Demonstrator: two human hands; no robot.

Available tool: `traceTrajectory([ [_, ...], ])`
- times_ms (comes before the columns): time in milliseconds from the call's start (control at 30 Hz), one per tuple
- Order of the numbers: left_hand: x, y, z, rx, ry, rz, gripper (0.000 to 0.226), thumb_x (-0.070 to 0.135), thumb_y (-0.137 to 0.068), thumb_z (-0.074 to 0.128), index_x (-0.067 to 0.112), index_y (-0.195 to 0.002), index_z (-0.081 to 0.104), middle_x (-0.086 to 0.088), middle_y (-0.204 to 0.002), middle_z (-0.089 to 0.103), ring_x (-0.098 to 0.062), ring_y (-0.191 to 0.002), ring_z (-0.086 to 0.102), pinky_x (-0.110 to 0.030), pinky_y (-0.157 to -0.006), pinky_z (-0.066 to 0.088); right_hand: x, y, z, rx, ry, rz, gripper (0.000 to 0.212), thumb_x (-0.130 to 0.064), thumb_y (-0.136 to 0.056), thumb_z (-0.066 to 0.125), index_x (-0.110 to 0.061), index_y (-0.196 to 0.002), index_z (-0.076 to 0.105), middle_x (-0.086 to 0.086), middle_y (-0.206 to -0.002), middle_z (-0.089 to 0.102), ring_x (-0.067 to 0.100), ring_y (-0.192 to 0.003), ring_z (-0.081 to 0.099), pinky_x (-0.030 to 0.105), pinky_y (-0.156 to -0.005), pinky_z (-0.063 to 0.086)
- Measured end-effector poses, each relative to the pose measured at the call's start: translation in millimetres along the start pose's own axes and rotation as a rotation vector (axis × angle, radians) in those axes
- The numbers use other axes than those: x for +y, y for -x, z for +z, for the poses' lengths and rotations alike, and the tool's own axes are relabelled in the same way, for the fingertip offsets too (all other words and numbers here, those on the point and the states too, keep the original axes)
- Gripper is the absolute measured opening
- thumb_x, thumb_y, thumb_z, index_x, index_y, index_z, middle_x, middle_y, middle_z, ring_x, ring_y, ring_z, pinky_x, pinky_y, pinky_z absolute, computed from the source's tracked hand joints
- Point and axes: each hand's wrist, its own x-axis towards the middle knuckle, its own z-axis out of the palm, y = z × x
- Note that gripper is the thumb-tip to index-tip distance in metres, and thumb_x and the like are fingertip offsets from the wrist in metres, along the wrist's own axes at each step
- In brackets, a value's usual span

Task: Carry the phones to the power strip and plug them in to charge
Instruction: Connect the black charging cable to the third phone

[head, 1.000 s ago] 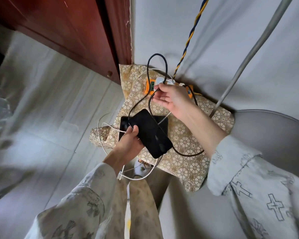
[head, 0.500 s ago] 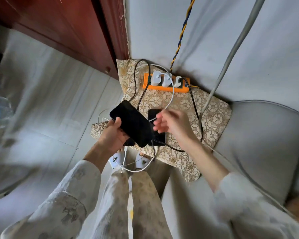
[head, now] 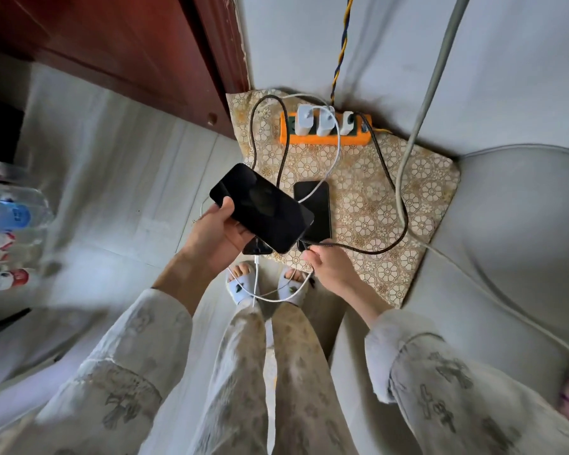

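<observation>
Two phones at least are in play: the left hand (head: 222, 233) clasps a black phone (head: 262, 208) by its long edges, thumb on the glass, with what looks like another dark handset beneath it. Just beyond that grip a second phone (head: 314, 205) lies on the patterned cushion (head: 391, 192). The right hand (head: 329, 264) pinches the braided black cable (head: 388, 178) at its plug end, beside the held phone's lower corner. Farther out sits the orange power strip (head: 326, 137) with white chargers (head: 321, 119). Glass slabs are likely slick, rigid and breakable, so edges are the place to hold; the cable is limp. No readable writing.
</observation>
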Motion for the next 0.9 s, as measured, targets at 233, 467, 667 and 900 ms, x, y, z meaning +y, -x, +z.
traceTrajectory([
  [233, 12, 22, 5, 0.052, -0.026, 0.01, 0.029, 0.017, -0.1, 0.028, 0.006, -0.119, 0.045, -0.018, -0.135, 0.049, -0.026, -0.104, 0.059, -0.04, -0.073, 0.05, -5, 47, -33, -0.043, -0.245, 0.045, 0.031, -0.027, -0.094, 0.042, -0.009, -0.075, 0.058, 0.009, -0.07, 0.062, 0.022, -0.065, 0.057, 0.034, -0.069, 0.045],
  [467, 25, 66, 13, 0.103, 0.049, -0.03, 0.026, 0.017, -0.1, 0.028, 0.008, -0.105, 0.053, -0.014, -0.132, 0.054, -0.026, -0.127, 0.046, -0.038, -0.071, 0.049, -36, 97, -93, -0.098, -0.372, 0.031, 0.025, -0.017, -0.094, 0.043, -0.007, -0.092, 0.066, 0.004, -0.054, 0.043, 0.015, -0.045, 0.035, 0.029, -0.048, 0.029],
  [667, 53, 103, 25, 0.076, 0.018, -0.026, 0.031, 0.019, -0.1, 0.03, 0.005, -0.121, 0.047, -0.014, -0.129, 0.053, -0.027, -0.123, 0.048, -0.042, -0.091, 0.042, -63, 125, -128, -0.11, -0.103, 0.017, 0.027, -0.014, -0.094, 0.044, 0.001, -0.108, 0.061, 0.001, -0.074, 0.062, 0.0, -0.027, 0.035, 0.01, -0.032, 0.026],
  [900, 77, 135, 38, 0.012, 0.022, 0.018, 0.026, 0.02, -0.099, 0.032, 0.005, -0.104, 0.054, -0.005, -0.07, 0.074, -0.014, -0.072, 0.071, -0.03, -0.086, 0.052, -109, 148, -178, 0.045, -0.17, -0.231, 0.027, -0.016, -0.093, 0.049, -0.007, -0.115, 0.061, -0.016, -0.069, 0.055, -0.009, -0.034, 0.042, 0.004, -0.038, 0.032],
])
